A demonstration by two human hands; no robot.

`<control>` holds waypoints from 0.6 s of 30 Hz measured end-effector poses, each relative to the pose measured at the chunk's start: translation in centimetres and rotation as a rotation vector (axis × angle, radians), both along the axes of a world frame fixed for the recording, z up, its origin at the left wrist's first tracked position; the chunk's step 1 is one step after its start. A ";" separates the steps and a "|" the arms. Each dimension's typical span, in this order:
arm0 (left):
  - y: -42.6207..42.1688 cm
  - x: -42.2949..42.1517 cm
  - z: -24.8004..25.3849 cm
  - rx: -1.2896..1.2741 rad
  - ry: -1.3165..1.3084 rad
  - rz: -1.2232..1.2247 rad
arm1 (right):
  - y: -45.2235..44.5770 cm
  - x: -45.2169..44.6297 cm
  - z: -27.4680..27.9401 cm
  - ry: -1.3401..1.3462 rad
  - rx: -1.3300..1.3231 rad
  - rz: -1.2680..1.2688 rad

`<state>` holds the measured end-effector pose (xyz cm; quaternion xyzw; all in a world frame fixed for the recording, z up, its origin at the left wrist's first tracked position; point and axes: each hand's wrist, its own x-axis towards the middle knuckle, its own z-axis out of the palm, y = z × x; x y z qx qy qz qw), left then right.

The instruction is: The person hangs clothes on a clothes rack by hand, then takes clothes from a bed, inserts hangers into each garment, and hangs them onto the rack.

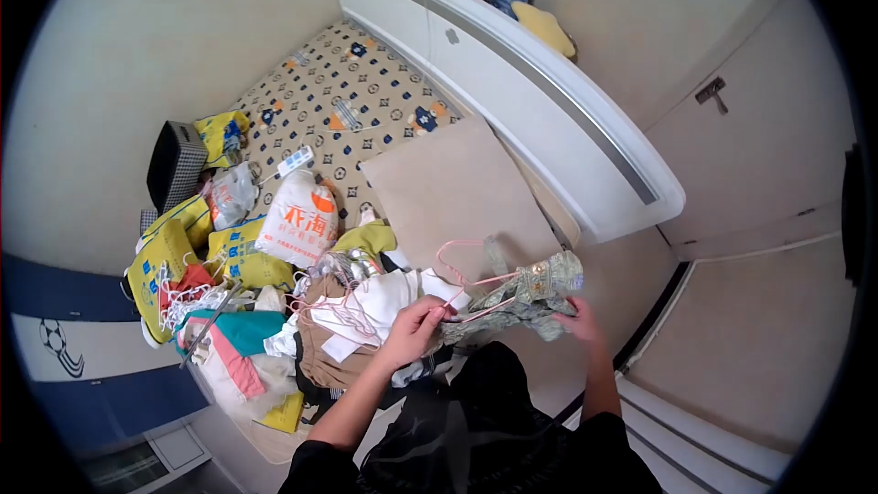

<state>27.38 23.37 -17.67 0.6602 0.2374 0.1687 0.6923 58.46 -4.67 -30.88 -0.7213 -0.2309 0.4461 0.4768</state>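
Observation:
My left hand (419,327) is closed around a pink clothes hanger (455,267), near one end of it. Part of the hanger lies along a grey-green patterned garment (521,297) with a beaded, decorated band. At the garment's right side, my right hand (580,318) has its fingers closed on the cloth. The garment hangs bunched in front of me, above the floor. Just left of my left hand lie white clothing (375,304) and a brown garment (327,348), with more pink hangers (346,314) on top.
Yellow bags (165,261), a white printed bag (299,220) and a checked box (178,165) crowd the left of the bed. White hangers (187,300) lie by a teal garment (251,331). A beige mat (457,192) lies before the white headboard (540,101). A door (750,119) stands right.

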 end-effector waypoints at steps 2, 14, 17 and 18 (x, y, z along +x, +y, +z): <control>0.0 2.7 -4.6 -0.064 0.027 -0.011 | -2.3 2.4 -1.0 -0.055 -0.161 -0.023; 10.0 16.5 -36.6 -0.034 0.444 0.173 | 2.6 11.3 -25.4 -0.492 -0.466 -0.152; 10.7 16.6 -36.3 0.030 0.508 0.231 | 1.5 9.3 -26.3 -0.348 -0.306 -0.615; 11.0 16.6 -35.1 0.098 0.511 0.265 | -1.1 9.6 -28.2 -0.359 -0.420 -0.587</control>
